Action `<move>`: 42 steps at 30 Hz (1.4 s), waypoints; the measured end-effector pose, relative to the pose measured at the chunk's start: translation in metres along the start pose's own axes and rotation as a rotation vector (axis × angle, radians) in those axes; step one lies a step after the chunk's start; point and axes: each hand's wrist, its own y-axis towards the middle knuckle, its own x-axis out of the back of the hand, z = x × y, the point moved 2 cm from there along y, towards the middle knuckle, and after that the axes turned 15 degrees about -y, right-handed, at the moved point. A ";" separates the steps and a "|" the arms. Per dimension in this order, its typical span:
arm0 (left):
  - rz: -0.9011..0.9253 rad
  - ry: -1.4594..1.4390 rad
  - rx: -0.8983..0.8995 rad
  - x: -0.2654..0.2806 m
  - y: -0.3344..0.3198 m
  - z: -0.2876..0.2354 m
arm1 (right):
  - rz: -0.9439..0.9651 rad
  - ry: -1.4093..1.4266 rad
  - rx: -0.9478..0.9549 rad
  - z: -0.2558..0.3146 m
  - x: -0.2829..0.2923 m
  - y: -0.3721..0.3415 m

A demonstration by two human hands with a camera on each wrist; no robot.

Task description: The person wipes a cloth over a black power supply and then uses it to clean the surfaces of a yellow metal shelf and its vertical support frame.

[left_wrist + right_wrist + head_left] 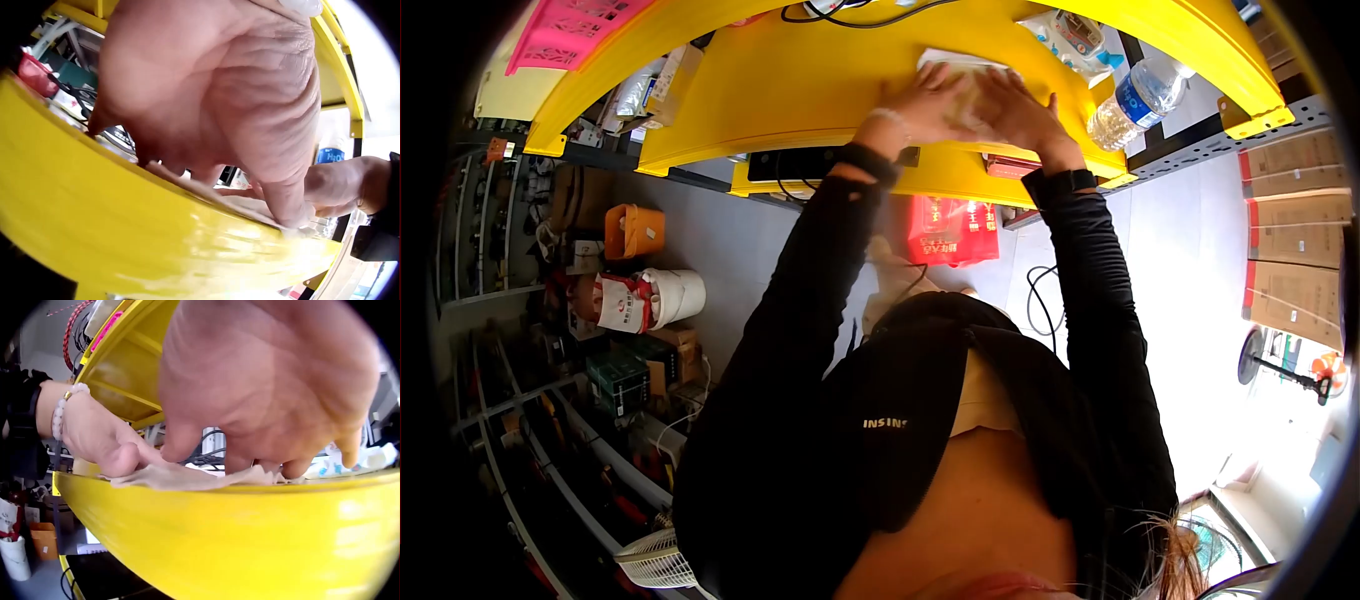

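Right wrist view: thin pale sheet (178, 479), fabric or paper unclear, at front edge of yellow shelf (237, 534), beneath left hand (109, 439) and right hand (269, 394). Left wrist view: left fingers reach down to the sheet; no pinch visible. Head view: both hands spread wide over the shelf; water bottle (1138, 102) toward the shelf's right end. Judged light, limp, easily creased; best held by 2 opposite edges.

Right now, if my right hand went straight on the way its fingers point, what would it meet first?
Your right hand would first meet more of the pale sheet beneath it, then perhaps the black cable, though depth is unclear.
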 end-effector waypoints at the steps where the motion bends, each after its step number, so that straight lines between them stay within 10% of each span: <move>1: 0.023 0.001 0.021 0.005 0.008 -0.019 | -0.023 -0.005 -0.030 -0.008 -0.001 -0.002; 9: -0.024 0.137 0.025 -0.030 -0.034 -0.059 | -0.278 -0.080 -0.179 0.008 -0.023 -0.078; 20: -0.142 0.128 0.247 0.001 -0.032 0.032 | -0.252 0.024 0.016 0.049 -0.008 0.006; 29: -0.251 0.078 0.062 -0.037 -0.031 -0.048 | -0.315 -0.096 -0.248 0.015 -0.039 -0.067; 42: -0.281 0.140 0.106 0.045 -0.130 0.084 | -0.322 -0.059 -0.049 0.171 -0.014 0.007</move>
